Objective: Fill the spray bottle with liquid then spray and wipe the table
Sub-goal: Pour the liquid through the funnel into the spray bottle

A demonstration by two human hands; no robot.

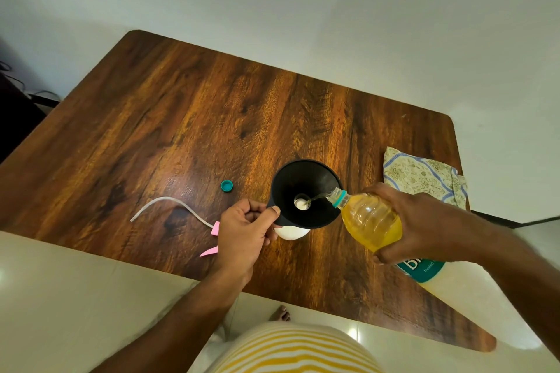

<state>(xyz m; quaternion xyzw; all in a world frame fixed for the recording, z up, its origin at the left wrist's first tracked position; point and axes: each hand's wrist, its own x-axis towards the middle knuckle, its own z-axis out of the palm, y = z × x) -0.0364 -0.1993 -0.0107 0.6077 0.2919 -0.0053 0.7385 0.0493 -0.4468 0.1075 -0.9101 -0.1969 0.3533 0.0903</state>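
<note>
Between our hands, our left hand [242,232] pinches the black plastic funnel [306,194] atop the white spray bottle [291,232]; our right hand [421,221] grips the tilted clear bottle of yellow liquid [371,221]. Steeper tilting could overflow the funnel.

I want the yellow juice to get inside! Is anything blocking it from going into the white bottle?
Nothing visible blocks it. The stream from the tilted bottle runs into the black funnel, whose hole is open over the white spray bottle. The left hand holds the funnel's rim.
</note>
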